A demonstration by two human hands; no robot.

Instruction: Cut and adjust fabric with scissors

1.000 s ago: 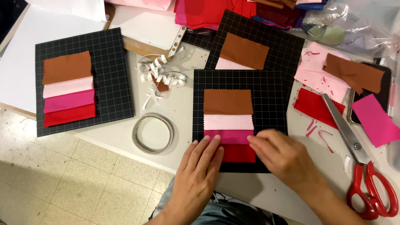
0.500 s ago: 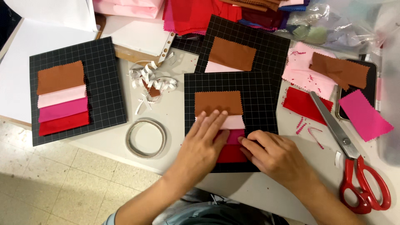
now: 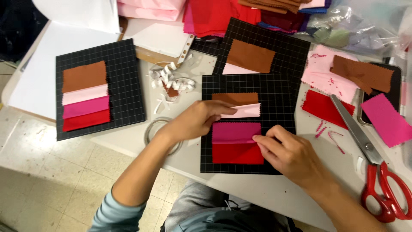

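The left hand (image 3: 198,120) pinches the pale pink swatch (image 3: 245,111), lifting its edge off the black grid card (image 3: 279,90) below the brown swatch (image 3: 235,98). The right hand (image 3: 292,154) presses fingertips on the magenta swatch (image 3: 235,132). Half a second ago, the left hand lay flat across these swatches.

White table (image 3: 274,193) carries 3 black boards (image 3: 99,88), scissors (image 3: 369,150).
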